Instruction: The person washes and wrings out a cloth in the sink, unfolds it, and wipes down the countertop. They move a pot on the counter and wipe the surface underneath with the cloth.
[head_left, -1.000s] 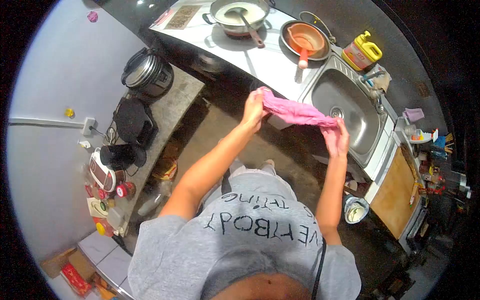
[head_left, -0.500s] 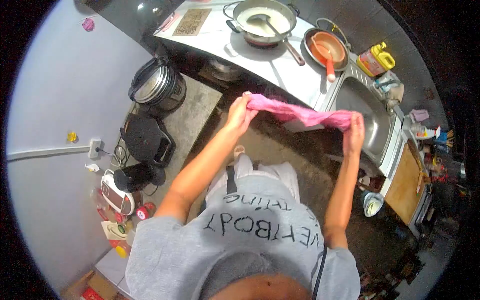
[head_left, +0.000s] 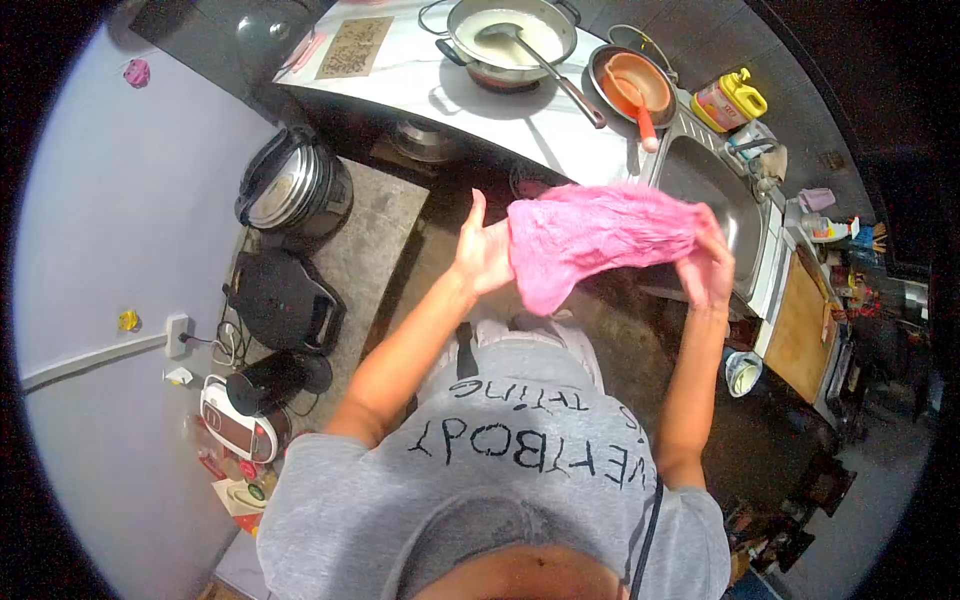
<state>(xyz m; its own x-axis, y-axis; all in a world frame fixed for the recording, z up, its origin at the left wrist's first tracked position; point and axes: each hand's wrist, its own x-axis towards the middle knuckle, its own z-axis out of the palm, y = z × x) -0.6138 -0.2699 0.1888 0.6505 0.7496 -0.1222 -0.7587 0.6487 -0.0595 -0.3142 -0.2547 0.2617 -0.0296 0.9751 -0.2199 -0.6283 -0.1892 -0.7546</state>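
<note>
A pink cloth (head_left: 600, 235) hangs in the air in front of my body, bunched at its right end and spread wider at its left. My right hand (head_left: 710, 265) grips the bunched right end with bent fingers. At the other end, my left hand (head_left: 487, 255) has its palm up and its thumb stretched away. The cloth's left edge lies against that hand and covers its fingertips.
On the white counter (head_left: 420, 55) stands a pot (head_left: 560, 50) of whitish liquid with a ladle (head_left: 550, 70). Beside it are an orange pan (head_left: 637, 85), a steel sink (head_left: 700, 180) and a yellow jug (head_left: 728, 102). Left are a pressure cooker (head_left: 300, 190) and a rice cooker (head_left: 238, 420).
The cloth was stretched in a narrow band between both hands. It is now spread wider, its left end hangs lower, and my left hand has loosened its pinch.
</note>
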